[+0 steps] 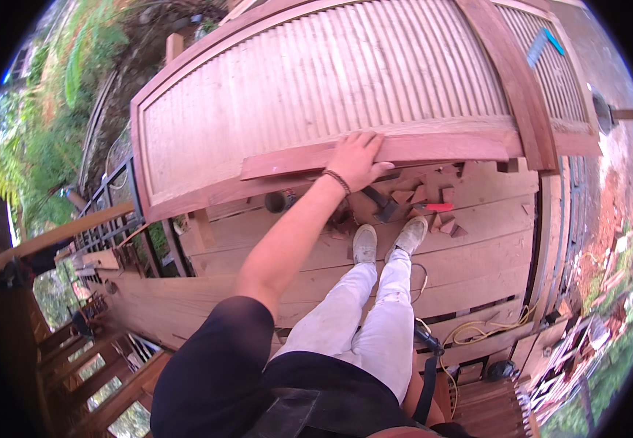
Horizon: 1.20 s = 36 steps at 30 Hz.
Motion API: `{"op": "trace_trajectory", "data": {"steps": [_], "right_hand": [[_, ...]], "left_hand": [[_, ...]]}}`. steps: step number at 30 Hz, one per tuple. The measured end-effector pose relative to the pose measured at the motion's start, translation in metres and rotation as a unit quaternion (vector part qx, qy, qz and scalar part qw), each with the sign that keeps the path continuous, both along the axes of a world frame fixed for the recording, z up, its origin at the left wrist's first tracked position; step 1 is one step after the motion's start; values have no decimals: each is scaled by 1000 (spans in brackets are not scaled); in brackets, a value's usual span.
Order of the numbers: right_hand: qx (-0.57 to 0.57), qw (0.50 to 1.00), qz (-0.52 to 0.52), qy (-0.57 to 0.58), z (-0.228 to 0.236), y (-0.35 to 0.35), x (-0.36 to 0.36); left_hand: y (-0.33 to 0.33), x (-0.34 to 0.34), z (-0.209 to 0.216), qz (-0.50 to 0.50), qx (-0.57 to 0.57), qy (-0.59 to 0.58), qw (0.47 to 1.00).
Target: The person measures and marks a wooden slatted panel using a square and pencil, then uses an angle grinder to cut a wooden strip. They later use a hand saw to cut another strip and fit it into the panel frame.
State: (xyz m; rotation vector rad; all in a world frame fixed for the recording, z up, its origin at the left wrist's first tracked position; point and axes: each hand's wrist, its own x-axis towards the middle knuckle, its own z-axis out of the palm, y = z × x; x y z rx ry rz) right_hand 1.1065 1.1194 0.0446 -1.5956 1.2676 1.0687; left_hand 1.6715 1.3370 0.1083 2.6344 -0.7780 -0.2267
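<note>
My left hand (358,159) lies across a reddish-brown wooden board (440,148), its fingers over the far edge and its thumb by the near edge. That board rests along the near side of a large slatted wooden panel (316,69) with a reddish frame. A darker wooden crosspiece (510,80) lies over the panel to the right. My right hand cannot be made out; only a bit of skin shows beside my right leg. Close to that leg is a dark tool (426,337), partly hidden, with a yellow cord near it.
On the plank floor (470,255), a hammer (383,204), a red-handled tool (439,207) and several wood offcuts (418,194) lie before my shoes (365,244). A blue tool (545,47) sits on the panel. A yellow cord (470,332) curls at right; a dark railing (123,182) stands left.
</note>
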Motion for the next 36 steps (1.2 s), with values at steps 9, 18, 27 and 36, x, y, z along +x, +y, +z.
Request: {"op": "trace_trajectory", "data": {"steps": [9,18,27,36], "right_hand": [[-1,999,-33,-9,-1,32,9],[11,993,-116,-13,-14,77,1],[12,991,-132,-22,-44,115,-62],[-108,936,-325,77,-124,109,-129]], "left_hand": [[12,92,2,21,-1,108,994],[0,70,11,30,-60,112,991],[-6,23,-49,-5,-4,-62,998],[-5,24,-51,-41,77,-118,989]]}}
